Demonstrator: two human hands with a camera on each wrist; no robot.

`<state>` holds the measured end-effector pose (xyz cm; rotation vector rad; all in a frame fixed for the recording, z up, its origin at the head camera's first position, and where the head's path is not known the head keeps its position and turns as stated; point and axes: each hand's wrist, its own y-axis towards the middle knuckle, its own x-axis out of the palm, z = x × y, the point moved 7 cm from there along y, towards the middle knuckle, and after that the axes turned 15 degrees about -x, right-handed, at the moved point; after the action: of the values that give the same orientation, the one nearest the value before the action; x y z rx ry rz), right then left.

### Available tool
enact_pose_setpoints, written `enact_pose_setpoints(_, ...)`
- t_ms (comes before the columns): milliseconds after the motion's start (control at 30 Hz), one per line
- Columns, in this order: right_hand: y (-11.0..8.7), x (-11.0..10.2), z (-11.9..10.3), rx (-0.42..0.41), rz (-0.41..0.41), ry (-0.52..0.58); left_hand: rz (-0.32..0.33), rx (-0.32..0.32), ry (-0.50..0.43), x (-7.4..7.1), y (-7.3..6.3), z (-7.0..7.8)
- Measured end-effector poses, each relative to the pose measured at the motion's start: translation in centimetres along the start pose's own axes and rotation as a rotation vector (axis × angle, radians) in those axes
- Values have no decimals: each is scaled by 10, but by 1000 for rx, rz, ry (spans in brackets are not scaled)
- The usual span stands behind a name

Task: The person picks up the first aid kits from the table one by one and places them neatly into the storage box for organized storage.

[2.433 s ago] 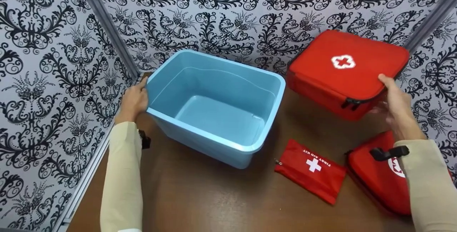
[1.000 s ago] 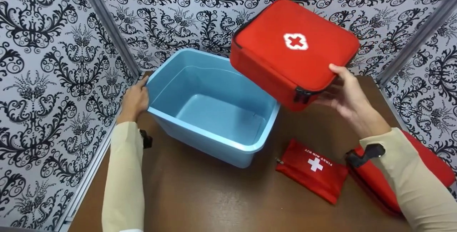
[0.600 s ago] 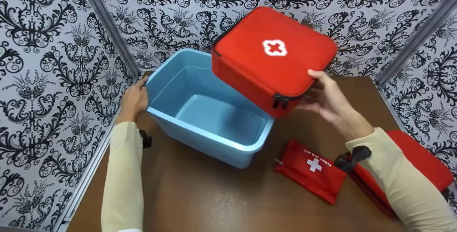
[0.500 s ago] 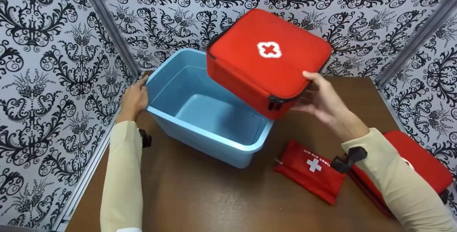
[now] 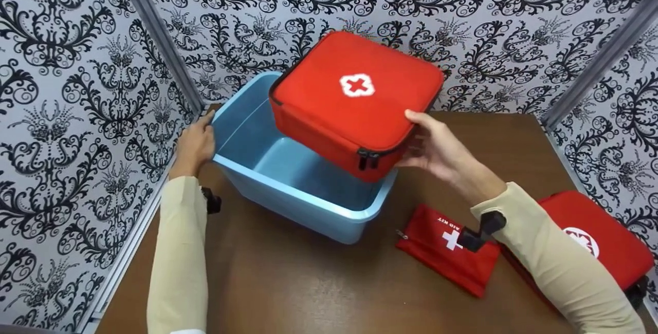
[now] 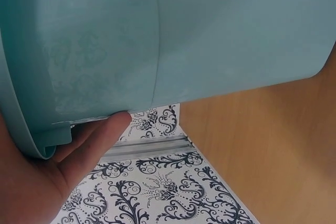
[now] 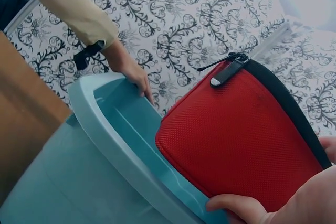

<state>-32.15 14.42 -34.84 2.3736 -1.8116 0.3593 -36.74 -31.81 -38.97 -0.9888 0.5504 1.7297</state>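
A large red first-aid case [image 5: 354, 97] with a white-edged cross and black zip pulls is in my right hand [image 5: 437, 151], thumb on top and fingers at its side. It hangs tilted over the blue plastic tub [image 5: 295, 195] and covers the tub's back right part. In the right wrist view the case [image 7: 236, 129] overlaps the rim of the tub [image 7: 115, 145]. At the tub's left end my left hand [image 5: 194, 144] grips the rim. The left wrist view shows the fingers of the left hand [image 6: 79, 156] below the rim, against the outer wall.
A flat red first-aid pouch [image 5: 437, 252] lies on the brown wooden table [image 5: 298, 282] right of the tub. Farther right is another red case [image 5: 606, 236], partly behind my right sleeve. Patterned walls [image 5: 462, 25] enclose the back and sides.
My right hand has carried the large red case leftward from the right side, and lately lower, over the tub. My left hand has stayed on the rim; pouch and other case have not moved.
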Motion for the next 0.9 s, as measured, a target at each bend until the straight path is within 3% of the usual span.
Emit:
enact_pose_setpoints(633,11,45,17,132,-23,-25,29,16,7,-1,-3,-1)
enact_pose_setpoints(900,14,53,31,191,-21,-61,28,41,1,-1,-1,3)
